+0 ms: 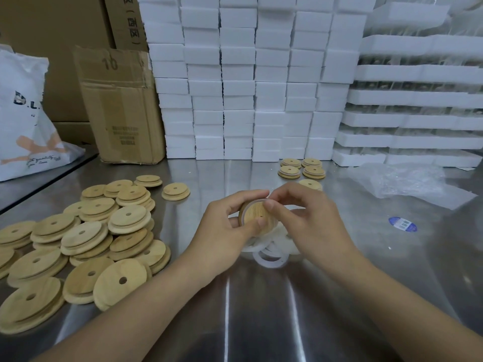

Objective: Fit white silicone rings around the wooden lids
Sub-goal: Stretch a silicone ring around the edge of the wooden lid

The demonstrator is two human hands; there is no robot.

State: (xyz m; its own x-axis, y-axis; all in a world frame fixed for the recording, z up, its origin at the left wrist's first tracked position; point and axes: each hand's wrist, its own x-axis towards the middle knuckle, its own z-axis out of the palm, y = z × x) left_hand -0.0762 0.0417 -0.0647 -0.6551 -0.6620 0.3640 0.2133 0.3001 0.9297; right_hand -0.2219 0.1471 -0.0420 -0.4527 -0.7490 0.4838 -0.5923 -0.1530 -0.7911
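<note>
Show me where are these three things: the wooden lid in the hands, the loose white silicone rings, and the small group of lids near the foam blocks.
wooden lid [254, 213], head view, on its bare wood face.
white silicone rings [270, 259], head view, on the front ring's band.
small group of lids [313, 171], head view, on one lid's top.

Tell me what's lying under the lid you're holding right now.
Under the held lid, loose white silicone rings lie heaped on the steel table. Both the left hand and right hand cover most of the heap, so its count can't be seen.
</note>
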